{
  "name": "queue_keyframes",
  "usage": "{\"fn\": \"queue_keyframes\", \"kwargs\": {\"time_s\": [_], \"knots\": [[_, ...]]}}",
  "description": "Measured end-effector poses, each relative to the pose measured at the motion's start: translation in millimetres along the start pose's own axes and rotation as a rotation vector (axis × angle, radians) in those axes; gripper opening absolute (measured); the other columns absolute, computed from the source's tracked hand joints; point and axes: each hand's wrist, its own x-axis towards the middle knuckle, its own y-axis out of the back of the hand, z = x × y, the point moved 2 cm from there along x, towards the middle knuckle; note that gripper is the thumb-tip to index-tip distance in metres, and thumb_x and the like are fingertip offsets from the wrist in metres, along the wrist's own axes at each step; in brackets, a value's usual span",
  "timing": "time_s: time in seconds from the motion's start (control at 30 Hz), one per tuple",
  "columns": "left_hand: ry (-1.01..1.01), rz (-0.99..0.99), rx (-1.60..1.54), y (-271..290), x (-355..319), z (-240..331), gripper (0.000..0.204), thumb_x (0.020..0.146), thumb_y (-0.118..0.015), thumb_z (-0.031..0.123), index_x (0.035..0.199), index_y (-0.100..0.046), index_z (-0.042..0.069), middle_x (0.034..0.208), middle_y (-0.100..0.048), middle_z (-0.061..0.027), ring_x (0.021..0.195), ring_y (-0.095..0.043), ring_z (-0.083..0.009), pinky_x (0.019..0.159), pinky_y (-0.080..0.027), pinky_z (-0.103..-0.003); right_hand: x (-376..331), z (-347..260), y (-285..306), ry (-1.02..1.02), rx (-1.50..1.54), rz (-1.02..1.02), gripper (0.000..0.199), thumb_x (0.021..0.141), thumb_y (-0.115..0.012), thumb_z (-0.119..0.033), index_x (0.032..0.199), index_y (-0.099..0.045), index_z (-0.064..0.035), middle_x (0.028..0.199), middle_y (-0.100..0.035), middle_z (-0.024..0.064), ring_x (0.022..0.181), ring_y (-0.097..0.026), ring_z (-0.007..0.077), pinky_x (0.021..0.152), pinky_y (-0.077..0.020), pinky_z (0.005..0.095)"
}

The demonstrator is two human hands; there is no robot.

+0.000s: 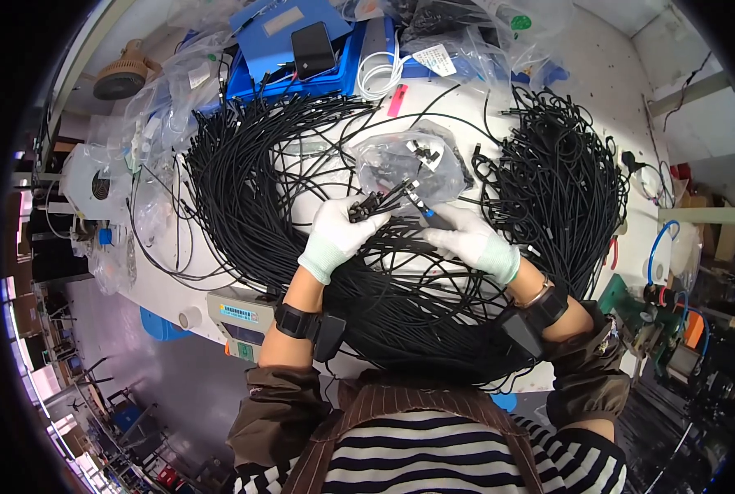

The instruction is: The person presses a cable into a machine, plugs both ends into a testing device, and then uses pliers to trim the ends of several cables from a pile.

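Black cables cover most of the white desk, lying in two big looped heaps, one to the left and one to the right, with more strands running across the near edge under both forearms. White knit gloves cover both hands. Curled closed, the left hand grips a small bunch of cable ends whose plugs stick out past the fingers toward the middle of the desk. Just beside it, the right hand is closed in a pinch on a single cable end with a blue-tipped connector, which points toward the bunch. Both sets of plugs sit right at the near edge of a clear plastic bag holding small dark parts, which rests on top of the cables between the two heaps. Each wrist carries a black strapped band. At the far side of the desk stands a blue tray with a coiled white cable beside it, amid more clear bags. A small scale sits at the near left edge.
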Motion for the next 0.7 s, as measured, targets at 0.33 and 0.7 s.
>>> {"fn": "queue_keyframes", "kwargs": {"time_s": [0.33,0.7], "knots": [[0.106,0.011,-0.12,3,1,4,0.017,0.08,-0.068,0.012,0.091,-0.065,-0.001,0.062,-0.054,0.0062,0.053,-0.042,-0.0011,0.048,-0.034,-0.017,-2,-13,0,0.152,0.047,-0.057,0.048,0.084,-0.055,-0.025,0.124,-0.047,0.0018,0.097,-0.057,0.0104,0.08,-0.054,0.0137,0.07,-0.0457,0.0268],[0.108,0.008,-0.091,3,7,-1,0.021,0.08,-0.068,0.015,0.093,-0.065,-0.001,0.064,-0.057,0.0038,0.054,-0.045,-0.0023,0.05,-0.037,-0.019,16,14,-10,0.009,0.066,-0.033,0.026,0.085,-0.054,-0.02,0.098,-0.054,0.0026,0.064,-0.054,0.0045,0.05,-0.05,0.0114,0.046,-0.0416,0.0246]]}}
